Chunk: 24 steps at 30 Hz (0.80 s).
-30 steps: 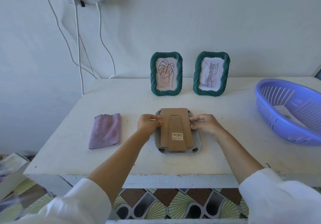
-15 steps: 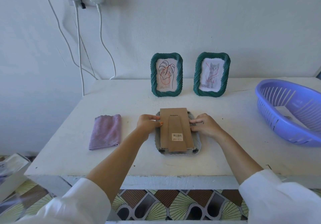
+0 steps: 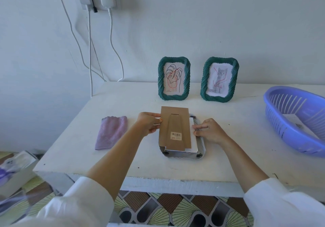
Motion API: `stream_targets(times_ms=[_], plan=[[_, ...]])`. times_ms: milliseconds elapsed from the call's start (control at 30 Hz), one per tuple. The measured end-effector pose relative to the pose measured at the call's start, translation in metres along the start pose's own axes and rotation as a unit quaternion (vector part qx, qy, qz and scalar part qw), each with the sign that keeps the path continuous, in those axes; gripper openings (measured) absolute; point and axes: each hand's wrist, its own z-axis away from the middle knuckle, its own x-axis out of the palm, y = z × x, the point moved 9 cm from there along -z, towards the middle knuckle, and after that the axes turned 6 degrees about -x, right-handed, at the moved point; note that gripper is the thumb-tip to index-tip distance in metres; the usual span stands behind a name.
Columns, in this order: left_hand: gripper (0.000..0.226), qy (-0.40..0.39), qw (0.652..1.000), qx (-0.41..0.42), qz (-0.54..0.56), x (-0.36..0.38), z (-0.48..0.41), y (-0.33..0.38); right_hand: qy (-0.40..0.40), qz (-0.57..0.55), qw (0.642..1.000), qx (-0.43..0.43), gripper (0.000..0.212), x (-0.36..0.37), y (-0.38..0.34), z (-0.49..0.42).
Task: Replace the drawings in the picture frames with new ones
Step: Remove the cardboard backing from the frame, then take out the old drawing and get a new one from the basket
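Cloth [image 3: 111, 132]: folded, lying flat on the table [image 3: 73, 138] to the left of the work, well apart from the hands; not needed for this step.
Left hand [image 3: 149, 125]: fingers curled, pinching the left edge of the cardboard backing [image 3: 175, 127] between thumb and fingertips.
Cardboard backing: brown, stand flap and barcode label facing up; it sits askew, its upper edge reaching past the far rim of the face-down frame [image 3: 201, 154].
Face-down frame: grey-backed, flat on the table near the front edge, between the two hands; a black turn clip shows at each near corner.
Paper [image 3: 192, 141]: a white sheet exposed along the right and near sides under the backing; probably the drawing to be replaced.
Right hand [image 3: 209, 130]: fingers lightly bent, tips resting on the right edge of the paper and frame; whether it pinches anything cannot be told.
Step in hand: judged to be lifting the backing out.
Method: steady the frame with the right hand, raise the backing evenly by its left edge, avoid dragging the paper or creasing the stand flap.
Standing frames: leaf frame [image 3: 174, 78] and cat frame [image 3: 219, 79], upright by the wall, apparently untouched.
Basket [image 3: 297, 119]: lilac, at the right; a sheet lies inside, likely a new drawing.
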Motion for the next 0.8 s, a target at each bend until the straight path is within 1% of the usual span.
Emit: stream_targets(times_ms=[167, 367, 500, 800], plan=[[0.02, 0.033, 0.999, -0.003, 0.004, -0.042, -0.003, 0.001, 0.0, 0.016, 1.0, -0.012, 0.031, 0.0, 0.0, 0.0], [0.021, 0.063, 0.998, -0.006, -0.022, -0.087, -0.007, -0.004, -0.003, 0.005, 1.0, -0.002, 0.032, 0.0, 0.002, -0.001], [0.025, 0.077, 0.996, -0.017, -0.047, -0.093, -0.012, -0.01, -0.004, -0.004, 1.0, 0.004, 0.033, 0.0, 0.002, 0.0], [0.025, 0.107, 0.99, -0.013, -0.089, -0.094, -0.024, -0.012, 0.0, -0.001, 1.0, 0.008, 0.035, -0.001, -0.002, 0.003]])
